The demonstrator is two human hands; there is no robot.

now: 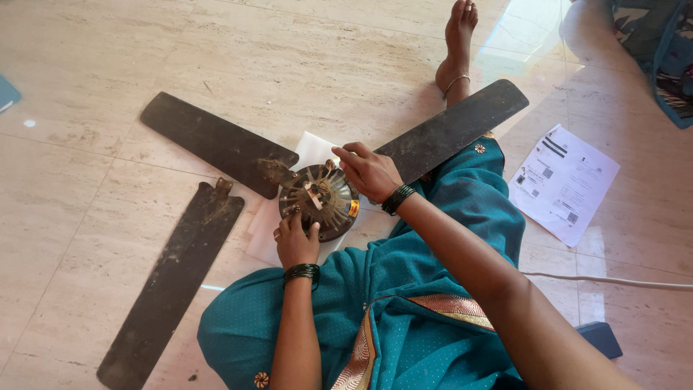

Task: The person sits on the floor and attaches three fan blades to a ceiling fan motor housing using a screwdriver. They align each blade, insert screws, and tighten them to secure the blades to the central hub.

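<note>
Ceiling-fan motor hub (320, 200) sits on white paper (312, 149) on the tiled floor (86, 87), just ahead of the person's lap. Left hand (296, 242) grips the hub's near rim, fingers curled on it. Right hand (369, 172) presses on the far edge, fingers bent together. One blade (173, 278) lies detached beside the hub; two blades (216, 143) remain attached. Farther right, a printed sheet (564, 184) lies well apart.

The right hand (369, 172) covers where the far-right dark metal fan blade (451, 130) joins the round brassy fan motor hub (321, 200). A blue flat object (7, 94) is cut off at the left edge. The printed white paper sheet (563, 184) carries text too small to read.
</note>
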